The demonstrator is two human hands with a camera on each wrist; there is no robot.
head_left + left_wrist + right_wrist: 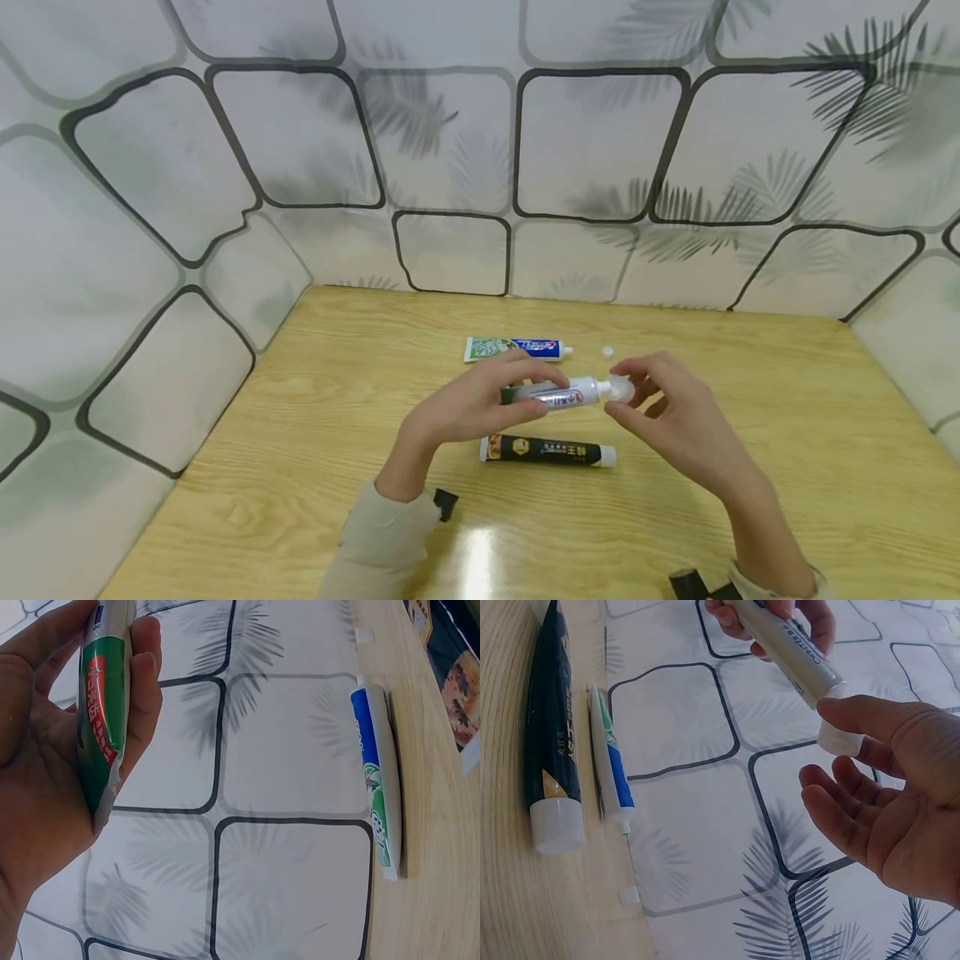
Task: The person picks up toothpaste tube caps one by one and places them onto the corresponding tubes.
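Note:
My left hand (474,403) grips a toothpaste tube (576,395), white toward the nozzle and green at the tail (103,697). The tube lies nearly level above the table, its nozzle toward the right. At that end my right hand (688,425) pinches a white translucent cap (840,740) between thumb and index finger, while its other fingers are loosely bent. The cap sits at the nozzle; whether the two are threaded together cannot be told.
Behind the hands lies a blue and green toothpaste tube (536,350) with a bare nozzle, and a small white cap (607,352) right of it. Nearer lies a black capped tube (555,451). Patterned cloth (450,250) borders the wooden table (315,400) at back and sides.

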